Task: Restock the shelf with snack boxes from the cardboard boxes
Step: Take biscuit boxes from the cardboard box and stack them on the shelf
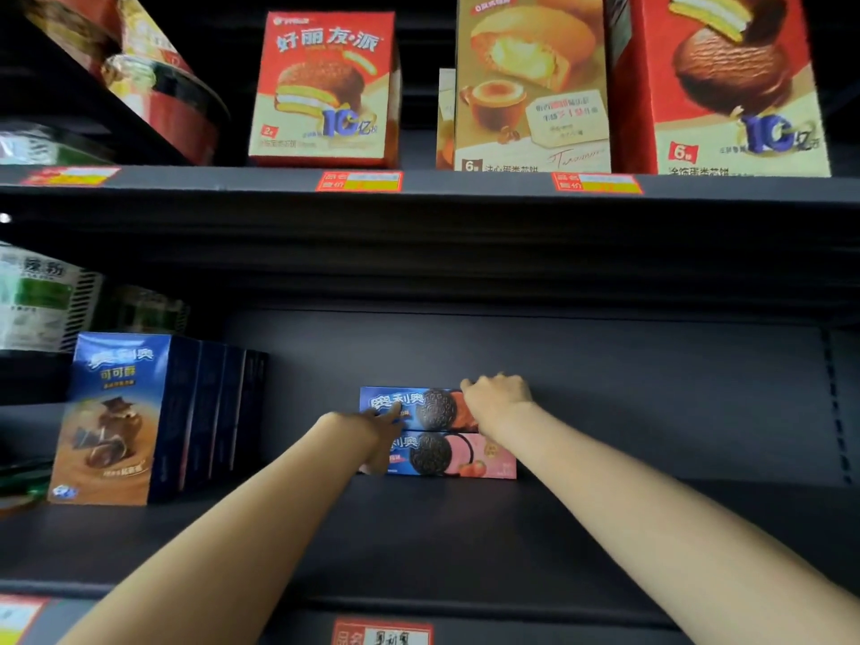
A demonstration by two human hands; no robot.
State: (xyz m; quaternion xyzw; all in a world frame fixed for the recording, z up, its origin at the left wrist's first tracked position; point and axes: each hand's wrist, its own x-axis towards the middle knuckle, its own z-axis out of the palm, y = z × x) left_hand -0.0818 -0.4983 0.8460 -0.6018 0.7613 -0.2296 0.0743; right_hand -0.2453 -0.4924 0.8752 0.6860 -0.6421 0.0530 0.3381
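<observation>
Your right hand [495,395] curls over the upper blue-and-pink flat cardboard cookie box [414,408], stacked on its twin [458,456] at the dark shelf's [605,528] twelve o'clock; your left hand [372,428] touches both with straight fingers.

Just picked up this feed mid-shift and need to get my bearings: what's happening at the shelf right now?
A person is restocking the lower shelf. Both arms reach to the back, where two flat blue-and-pink cookie boxes lie stacked. The right hand curls over the right end of the top box; the left hand presses on the stack's left front, partly covering the bottom box. A row of upright blue cookie boxes stands to the left.
</observation>
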